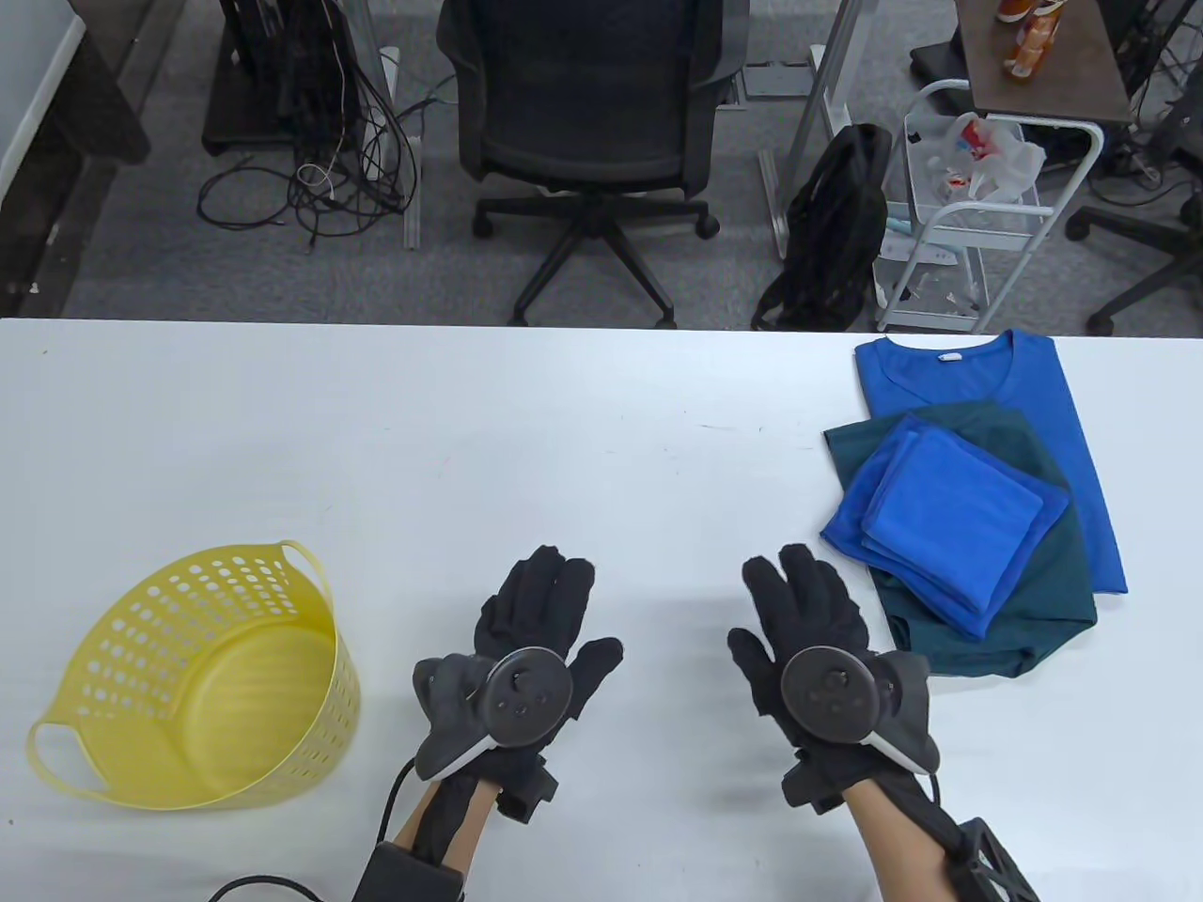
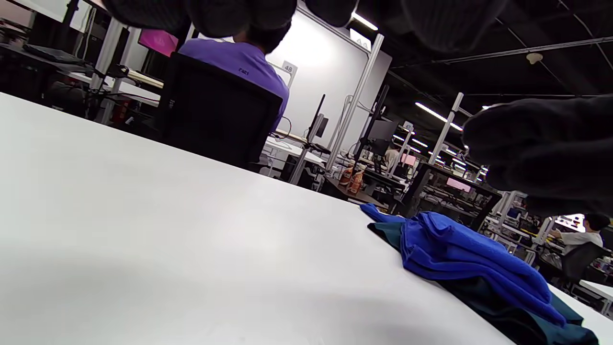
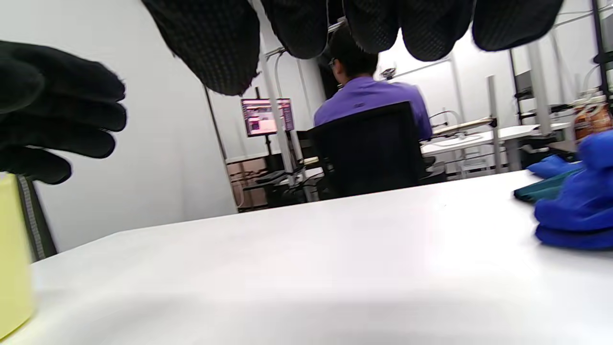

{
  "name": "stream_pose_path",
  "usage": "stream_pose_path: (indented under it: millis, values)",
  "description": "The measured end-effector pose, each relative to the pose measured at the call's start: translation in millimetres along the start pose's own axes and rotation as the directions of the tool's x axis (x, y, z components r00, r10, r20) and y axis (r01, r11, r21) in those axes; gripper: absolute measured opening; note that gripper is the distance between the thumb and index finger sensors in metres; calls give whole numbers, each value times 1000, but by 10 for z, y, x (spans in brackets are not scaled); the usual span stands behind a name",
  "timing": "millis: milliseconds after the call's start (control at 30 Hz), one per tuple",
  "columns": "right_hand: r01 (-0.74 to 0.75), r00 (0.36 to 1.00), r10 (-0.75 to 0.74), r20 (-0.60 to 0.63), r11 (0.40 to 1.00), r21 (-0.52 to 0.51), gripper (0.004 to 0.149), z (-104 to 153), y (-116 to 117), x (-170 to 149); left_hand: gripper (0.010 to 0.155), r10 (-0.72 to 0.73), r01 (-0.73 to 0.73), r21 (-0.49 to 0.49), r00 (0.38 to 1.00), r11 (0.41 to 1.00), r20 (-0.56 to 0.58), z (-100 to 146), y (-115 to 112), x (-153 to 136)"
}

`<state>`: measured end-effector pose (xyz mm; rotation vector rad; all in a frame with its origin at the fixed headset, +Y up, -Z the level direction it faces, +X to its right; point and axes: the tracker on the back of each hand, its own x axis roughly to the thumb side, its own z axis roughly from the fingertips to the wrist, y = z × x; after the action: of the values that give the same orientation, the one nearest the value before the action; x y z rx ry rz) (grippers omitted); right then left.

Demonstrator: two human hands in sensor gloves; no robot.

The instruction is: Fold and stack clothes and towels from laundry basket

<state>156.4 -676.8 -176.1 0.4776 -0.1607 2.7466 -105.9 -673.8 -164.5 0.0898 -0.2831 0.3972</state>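
Observation:
A yellow laundry basket (image 1: 202,681) stands at the front left of the white table (image 1: 470,451) with nothing in it. At the right lies a stack: a folded blue shirt (image 1: 1062,395) at the bottom, a folded teal shirt (image 1: 1024,601) on it, and folded blue towels (image 1: 945,521) on top. The stack also shows in the left wrist view (image 2: 459,249) and the right wrist view (image 3: 574,206). My left hand (image 1: 536,620) and right hand (image 1: 808,611) hover flat over the front middle of the table, fingers stretched out, holding nothing.
Beyond the table's far edge stand a black office chair (image 1: 583,113), a black backpack (image 1: 827,225), a white wire cart (image 1: 977,207) and loose cables (image 1: 329,169) on the floor.

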Motion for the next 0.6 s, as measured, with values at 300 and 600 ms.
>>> stream_pose_path:
  millis: [300,600]
  values:
    - [-236,970,226,93,963,127,72,186,661,58,87,-533,534,-73,845,842,26,250,-678,-205]
    - [-209,977,199,79,966,154,72,208,730,-42,87,-503,507,-157,862,848,63,231,-820,-243]
